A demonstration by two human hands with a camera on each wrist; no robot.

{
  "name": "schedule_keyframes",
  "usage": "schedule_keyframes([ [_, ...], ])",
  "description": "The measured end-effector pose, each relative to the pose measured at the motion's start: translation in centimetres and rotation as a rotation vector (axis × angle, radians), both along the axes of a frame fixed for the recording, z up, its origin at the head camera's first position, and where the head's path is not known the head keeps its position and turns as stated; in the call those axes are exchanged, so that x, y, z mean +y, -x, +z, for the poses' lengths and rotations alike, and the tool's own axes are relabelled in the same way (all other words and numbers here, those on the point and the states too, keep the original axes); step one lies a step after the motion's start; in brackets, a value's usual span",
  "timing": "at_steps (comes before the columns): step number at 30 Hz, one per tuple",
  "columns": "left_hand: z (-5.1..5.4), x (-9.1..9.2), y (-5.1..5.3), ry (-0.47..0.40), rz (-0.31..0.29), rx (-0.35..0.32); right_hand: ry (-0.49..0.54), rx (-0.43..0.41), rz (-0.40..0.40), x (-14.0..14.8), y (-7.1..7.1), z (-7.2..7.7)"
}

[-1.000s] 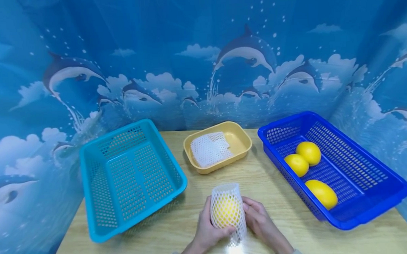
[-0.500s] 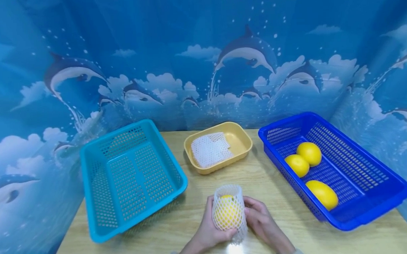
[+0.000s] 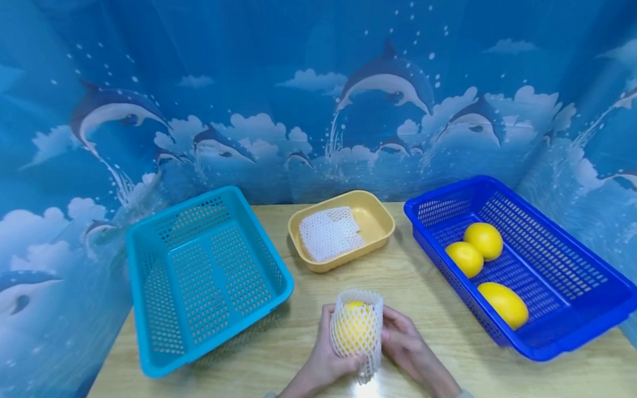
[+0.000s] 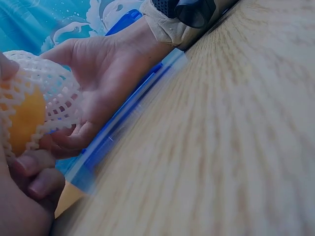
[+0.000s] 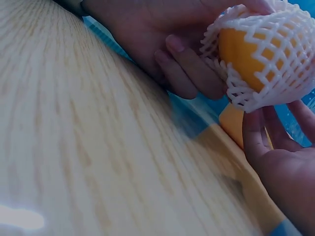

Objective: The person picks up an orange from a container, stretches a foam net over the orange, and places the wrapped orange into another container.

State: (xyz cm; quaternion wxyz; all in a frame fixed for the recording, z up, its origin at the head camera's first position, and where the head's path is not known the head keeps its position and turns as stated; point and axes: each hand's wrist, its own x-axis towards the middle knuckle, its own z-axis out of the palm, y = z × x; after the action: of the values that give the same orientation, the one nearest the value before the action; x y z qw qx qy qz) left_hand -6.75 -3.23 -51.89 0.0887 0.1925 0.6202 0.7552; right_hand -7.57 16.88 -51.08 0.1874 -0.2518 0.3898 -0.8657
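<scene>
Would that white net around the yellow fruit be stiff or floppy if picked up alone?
The white net would probably bend easily, since its mesh curves around the yellow fruit. It's likely light for its size, being full of holes. Its rounded open end hints at slight springiness.

A pale wood-grained bench (image 3: 416, 289) is backed by a blue curtain (image 3: 271, 48) printed with leaping dolphins (image 3: 388, 82), white clouds and waves. On the left, a teal basket (image 3: 218, 278) with perforated walls and base is seen, set at an angle. At the back, white foam netting (image 3: 330, 234) is laid flat in a yellow tray (image 3: 373, 223). On the right, a slatted dark-blue basket (image 3: 580, 313) is seen, in which three yellow fruits (image 3: 503, 305) are held, two close together and one set nearer the front.
</scene>
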Motion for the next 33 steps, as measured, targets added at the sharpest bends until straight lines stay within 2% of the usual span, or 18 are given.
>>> schedule_keyframes([
  [6,0.37,0.05,0.02,-0.032,-0.018,-0.040,-0.043,-0.033,0.008,0.29,0.05,0.21],
  [11,0.37,0.08,-0.01,-0.022,-0.040,-0.070,-0.039,-0.104,0.001,0.36,-0.02,0.30],
  [20,0.10,-0.03,-0.01,0.038,-0.035,-0.042,0.002,-0.121,-0.005,0.22,0.15,0.07],
  [23,0.16,-0.12,0.00,0.071,-0.025,-0.082,-0.018,-0.144,-0.019,0.20,0.15,0.14],
  [27,0.36,-0.14,0.02,0.147,0.024,-0.132,-0.048,-0.154,-0.032,0.19,0.16,0.25],
  [29,0.38,-0.05,0.10,0.157,0.060,-0.117,-0.059,-0.159,-0.044,0.16,0.18,0.30],
  [33,0.25,0.16,0.26,0.078,0.118,-0.062,-0.054,-0.124,-0.059,0.15,0.33,0.25],
])
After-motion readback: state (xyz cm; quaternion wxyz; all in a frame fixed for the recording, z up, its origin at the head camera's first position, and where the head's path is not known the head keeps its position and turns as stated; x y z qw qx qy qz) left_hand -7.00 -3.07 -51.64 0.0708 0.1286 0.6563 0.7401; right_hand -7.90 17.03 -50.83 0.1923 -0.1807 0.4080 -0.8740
